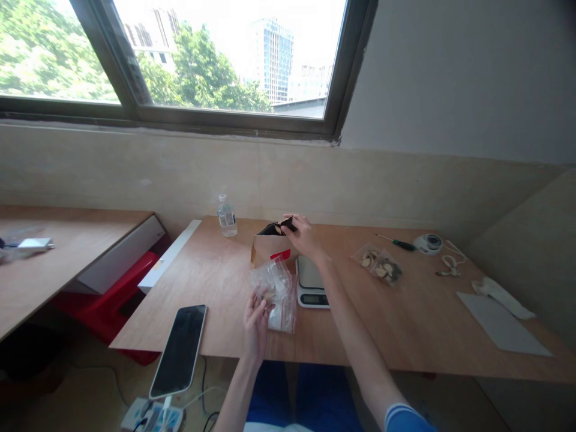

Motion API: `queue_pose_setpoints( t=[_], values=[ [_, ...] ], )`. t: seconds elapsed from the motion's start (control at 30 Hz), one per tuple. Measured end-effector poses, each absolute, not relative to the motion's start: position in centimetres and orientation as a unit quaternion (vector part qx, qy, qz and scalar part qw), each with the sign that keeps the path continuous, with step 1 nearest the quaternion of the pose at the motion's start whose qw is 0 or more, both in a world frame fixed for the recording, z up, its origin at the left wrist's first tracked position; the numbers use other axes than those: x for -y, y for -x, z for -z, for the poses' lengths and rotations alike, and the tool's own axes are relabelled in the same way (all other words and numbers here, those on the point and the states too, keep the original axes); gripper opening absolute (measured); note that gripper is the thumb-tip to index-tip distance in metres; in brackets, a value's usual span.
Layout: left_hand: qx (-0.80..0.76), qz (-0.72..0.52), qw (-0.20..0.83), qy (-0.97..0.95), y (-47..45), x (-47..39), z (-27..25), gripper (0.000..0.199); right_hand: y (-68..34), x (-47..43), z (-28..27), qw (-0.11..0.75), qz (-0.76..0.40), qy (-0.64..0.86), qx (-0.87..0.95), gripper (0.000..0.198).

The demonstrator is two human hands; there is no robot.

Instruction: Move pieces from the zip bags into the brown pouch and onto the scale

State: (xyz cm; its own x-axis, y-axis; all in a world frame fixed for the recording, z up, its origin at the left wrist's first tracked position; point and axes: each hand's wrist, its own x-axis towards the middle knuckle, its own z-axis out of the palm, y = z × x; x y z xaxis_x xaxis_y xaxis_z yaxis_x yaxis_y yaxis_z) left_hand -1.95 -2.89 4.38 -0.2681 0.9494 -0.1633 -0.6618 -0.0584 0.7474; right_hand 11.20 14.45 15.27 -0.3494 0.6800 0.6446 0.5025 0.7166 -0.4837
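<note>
My left hand [255, 321] is closed on a clear zip bag [270, 277], held above the front of the table; a few small pale pieces seem to lie low in it. Behind it stands an open brown cardboard box [263, 247] with a black lining at its mouth. My right hand [303, 234] is over the box's right side, fingers pinched on something dark and pale that I cannot make out. More flat clear zip bags [282, 321] with red edges lie under the left hand. A white digital kitchen scale [314, 298] sits beside them, partly behind my right forearm.
To the right lie two clear bags of pale, dark-edged slices [387, 269], a screwdriver [402, 245], a white camera [427, 243] with its cable and a white sheet [501, 324]. A water bottle [227, 219] stands at the back left. A smartphone [179, 351] overhangs the front left edge.
</note>
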Motion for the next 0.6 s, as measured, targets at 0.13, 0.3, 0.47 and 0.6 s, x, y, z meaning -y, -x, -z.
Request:
queue_pose_setpoints(
  t=[0.13,0.3,0.47,0.6],
  values=[
    [-0.369,-0.7,0.58,-0.194,1.7,2.9,-4.2,0.047,-11.3,-13.3,-15.2,0.421,-0.077,0.374,0.823,0.04],
    [-0.353,-0.706,0.577,-0.211,1.4,2.6,-3.7,0.052,-11.7,-9.3,-14.6,0.534,-0.118,0.418,0.725,0.035],
    [-0.359,-0.713,0.559,-0.224,1.2,2.2,-3.1,0.058,-12.8,-5.0,-12.4,0.373,-0.433,0.378,0.728,0.025],
    [-0.371,-0.705,0.556,-0.238,1.0,2.2,-2.9,0.057,-13.1,-3.2,-11.6,0.28,-0.537,0.32,0.728,0.033]
  ],
)
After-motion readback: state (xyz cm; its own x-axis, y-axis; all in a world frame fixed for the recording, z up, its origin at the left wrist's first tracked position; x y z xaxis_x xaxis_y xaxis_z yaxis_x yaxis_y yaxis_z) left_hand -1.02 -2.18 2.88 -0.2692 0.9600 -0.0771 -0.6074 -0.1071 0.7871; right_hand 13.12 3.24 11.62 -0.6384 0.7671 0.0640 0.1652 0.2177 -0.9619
